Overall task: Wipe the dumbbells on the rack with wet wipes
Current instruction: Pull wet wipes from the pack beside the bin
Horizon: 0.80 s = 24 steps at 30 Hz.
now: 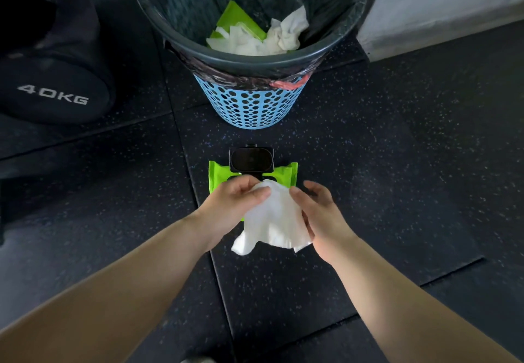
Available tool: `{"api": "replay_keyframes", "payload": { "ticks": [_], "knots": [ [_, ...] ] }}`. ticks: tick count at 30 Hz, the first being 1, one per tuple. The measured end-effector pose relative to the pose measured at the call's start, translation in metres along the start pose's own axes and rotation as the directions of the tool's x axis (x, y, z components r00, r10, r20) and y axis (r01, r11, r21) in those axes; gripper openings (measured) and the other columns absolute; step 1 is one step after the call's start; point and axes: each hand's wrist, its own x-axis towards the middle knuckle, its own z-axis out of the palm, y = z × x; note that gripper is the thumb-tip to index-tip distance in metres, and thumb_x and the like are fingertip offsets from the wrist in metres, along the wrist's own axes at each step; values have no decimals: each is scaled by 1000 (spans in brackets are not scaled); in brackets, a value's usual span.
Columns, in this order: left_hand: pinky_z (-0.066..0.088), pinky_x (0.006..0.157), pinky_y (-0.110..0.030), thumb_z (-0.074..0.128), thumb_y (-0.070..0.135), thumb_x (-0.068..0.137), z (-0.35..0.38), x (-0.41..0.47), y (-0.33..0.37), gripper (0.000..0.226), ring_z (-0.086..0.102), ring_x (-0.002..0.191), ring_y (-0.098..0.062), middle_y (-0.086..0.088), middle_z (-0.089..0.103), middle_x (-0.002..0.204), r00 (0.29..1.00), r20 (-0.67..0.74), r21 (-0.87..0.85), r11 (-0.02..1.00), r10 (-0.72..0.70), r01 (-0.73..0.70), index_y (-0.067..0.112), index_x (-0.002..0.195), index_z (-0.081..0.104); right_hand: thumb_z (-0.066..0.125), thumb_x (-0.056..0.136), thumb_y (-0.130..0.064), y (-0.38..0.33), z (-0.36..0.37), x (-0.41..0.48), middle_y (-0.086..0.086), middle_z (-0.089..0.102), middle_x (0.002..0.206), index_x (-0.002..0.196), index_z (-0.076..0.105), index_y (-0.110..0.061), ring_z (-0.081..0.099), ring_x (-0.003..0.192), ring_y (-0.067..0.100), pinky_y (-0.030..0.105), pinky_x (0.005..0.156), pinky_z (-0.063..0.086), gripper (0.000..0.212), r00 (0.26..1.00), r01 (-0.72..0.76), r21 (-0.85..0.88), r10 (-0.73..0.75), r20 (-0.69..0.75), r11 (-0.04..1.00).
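Dumbbell (54,99), black w/ "40KG" printed on its round end, lies on the dark speckled floor (397,164) to the left of the waste bin (249,101), near it but not touching. This bin is blue w/ many holes, has a black liner (334,8) folded over the rim, and inside it are crumpled used wipes (278,36) on top of a flat green pack (235,18). To the right of the bin, at the far side, stands a pale block (439,2); what it is I cannot tell. On the near side of the bin both bare forearms reach in. The left hand (232,206) pinches the top of a white wet wipe (278,218) btw. thumb & curled fingers. The right hand (320,215) grips the right side of the same wipe, thumb on the front, other fingers bent behind it. The wipe hangs down btw. the two hands, wrinkled, lower corners loose. Under the hands, directly in front of the bin, the green pack of wipes (217,177) lies flat on the floor, partly covered by the left hand & the wipe. Its black lid (251,160) stands flipped up on the edge nearest to the bin.
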Motion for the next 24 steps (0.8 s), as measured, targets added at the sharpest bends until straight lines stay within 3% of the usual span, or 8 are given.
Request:
{"api": "replay_keyframes", "payload": {
  "ticks": [4,7,10,13,18,21,24],
  "knots": [
    [33,50,-9,51,13,91,-2,-2,2,21,44,60,-4,2,47,65,1000,-3,34,999,-3,4,15,70,51,62,84,-21,0,9,-5,8,63,99,109,54,-14,62,82,20,31,71,51,27,973,-10,-206,57,225,979],
    [31,47,-12,51,15,91,-10,0,-1,20,39,62,-10,1,44,66,993,-119,80,997,-2,11,15,70,50,61,85,-13,-5,7,-1,1,63,83,92,60,-20,59,72,13,24,62,49,10,992,79,-308,-43,121,948],
    [32,55,-21,56,19,89,-19,3,-3,23,38,60,-13,0,44,65,980,-197,72,997,4,10,17,67,49,49,89,-6,-9,0,3,0,62,76,84,61,-20,57,67,13,25,57,46,19,996,90,-194,-87,21,977],
    [33,58,-28,57,30,75,-32,5,-1,15,42,59,-14,0,48,63,961,-275,-3,1000,-12,12,20,66,50,46,88,-3,-11,-9,9,5,61,73,76,61,-20,57,60,14,23,53,45,25,995,49,-103,-58,-84,993],
    [33,54,-22,46,8,93,-58,5,-7,26,40,60,-13,-4,45,65,899,-435,-121,993,-44,-10,15,68,48,48,90,-5,-12,-19,21,1,52,76,92,55,-12,50,61,12,14,43,43,11,978,71,47,-61,-201,996],
    [36,60,-24,45,9,94,-68,1,-8,25,44,64,-13,-4,48,70,894,-442,-212,977,-72,-26,14,70,49,58,85,-8,-5,-10,28,-7,49,78,92,49,-15,51,78,17,19,63,43,13,924,229,-238,-287,-252,944],
    [37,65,-27,44,10,94,-71,-2,-7,24,46,69,-15,-3,51,73,904,-417,-272,962,-92,-28,14,71,49,56,86,-8,-2,13,28,-9,55,94,110,52,-15,51,90,12,14,70,36,25,859,421,-591,-513,14,688]
  ]
}}
